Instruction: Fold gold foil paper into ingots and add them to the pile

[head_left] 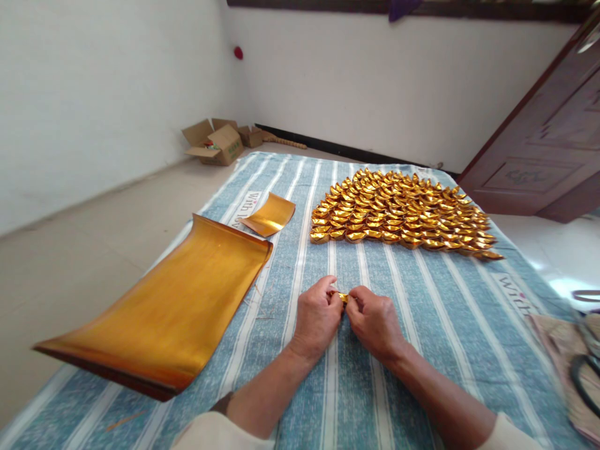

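My left hand (315,317) and my right hand (375,322) meet over the striped blue cloth (422,312), both pinching one small folded piece of gold paper (344,297) between the fingertips. Most of that piece is hidden by my fingers. Beyond my hands lie several rows of folded gold paper ingots (400,212), packed closely together. To the left rests a thick stack of long gold sheets (164,306) with curled ends, and a single small gold sheet (270,214) lies past it.
Open cardboard boxes (218,142) stand on the floor by the far white wall. A dark wooden door (544,144) is at the right. Black-handled scissors (585,375) rest on a bag at the right edge.
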A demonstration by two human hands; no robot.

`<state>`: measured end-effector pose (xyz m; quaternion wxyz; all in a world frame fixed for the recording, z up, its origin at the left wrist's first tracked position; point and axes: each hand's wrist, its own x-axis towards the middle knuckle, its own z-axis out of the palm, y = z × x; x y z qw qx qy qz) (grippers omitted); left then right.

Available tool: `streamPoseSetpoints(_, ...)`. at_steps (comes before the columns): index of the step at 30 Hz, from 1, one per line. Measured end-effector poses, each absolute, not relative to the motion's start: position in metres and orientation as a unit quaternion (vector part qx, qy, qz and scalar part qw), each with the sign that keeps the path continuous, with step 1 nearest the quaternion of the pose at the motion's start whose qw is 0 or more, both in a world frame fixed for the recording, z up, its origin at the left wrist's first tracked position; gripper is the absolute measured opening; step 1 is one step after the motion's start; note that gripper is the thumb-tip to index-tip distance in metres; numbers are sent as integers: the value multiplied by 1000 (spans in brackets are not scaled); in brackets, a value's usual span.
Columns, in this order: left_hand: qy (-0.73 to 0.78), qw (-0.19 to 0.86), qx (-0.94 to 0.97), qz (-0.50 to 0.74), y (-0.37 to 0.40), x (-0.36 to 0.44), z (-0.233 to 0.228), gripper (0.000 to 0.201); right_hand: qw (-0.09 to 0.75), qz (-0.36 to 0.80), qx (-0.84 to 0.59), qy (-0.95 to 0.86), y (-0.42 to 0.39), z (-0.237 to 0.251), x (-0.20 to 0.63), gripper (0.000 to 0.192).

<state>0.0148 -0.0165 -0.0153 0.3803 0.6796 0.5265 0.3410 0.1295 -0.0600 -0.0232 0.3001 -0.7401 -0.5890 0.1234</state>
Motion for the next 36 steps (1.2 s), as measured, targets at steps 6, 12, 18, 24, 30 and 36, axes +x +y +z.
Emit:
streamPoseSetpoints(6,528,384,673,346,-16,15,-15,32,293,112,-742,-593,-60,-23,130,24)
streamPoseSetpoints(12,532,316,721,313,-19,12,-13,20,293,125,-738,-594,-59,-22,130,23)
streamPoseSetpoints(18,567,176,773,225,-20,8,-7,13,303,139,-739,-586,-59,-21,129,22)
streamPoseSetpoints(24,540,242,782,197,-17,7,-3,24,302,132,-733,-595,-59,-21,129,24)
streamPoseSetpoints(30,535,252,778,210,-17,7,-5,25,298,123,-732,-600,-60,-21,128,24)
streamPoseSetpoints(36,537,251,778,211,-16,8,-5,25,284,101,-734,-608,-60,-21,128,24)
